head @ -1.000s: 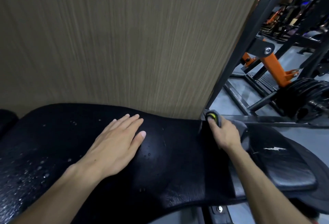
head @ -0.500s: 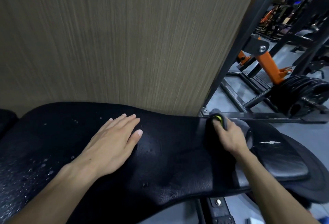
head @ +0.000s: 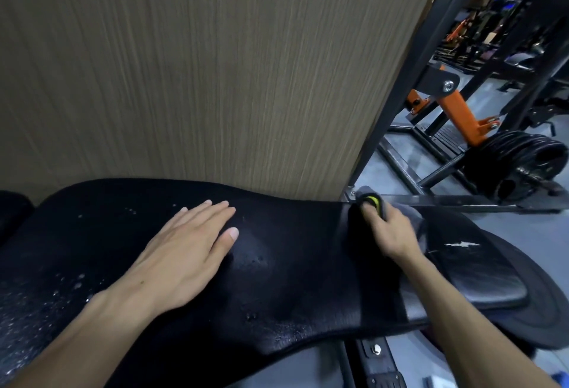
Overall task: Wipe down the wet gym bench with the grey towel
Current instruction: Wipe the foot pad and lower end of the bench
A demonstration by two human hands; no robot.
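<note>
The black padded gym bench (head: 286, 267) stretches across the lower half of the view, with water droplets scattered over its left part and a few near the middle. My left hand (head: 187, 252) lies flat on the pad, fingers straight and together. My right hand (head: 389, 230) grips the grey towel (head: 412, 215) at the gap between the long pad and the seat pad (head: 471, 273); the towel has a black and yellow tag (head: 372, 201) at my fingertips. Most of the towel is hidden under my hand.
A brown wood-grain wall (head: 200, 64) stands right behind the bench. To the right are a black steel upright (head: 409, 73), an orange lever arm (head: 462, 116) and stacked black weight plates (head: 517, 166) on grey floor. The bench frame (head: 375, 357) shows below.
My right hand with the towel has stayed at the pad gap, shifting only slightly. My left hand stays flat on the pad.
</note>
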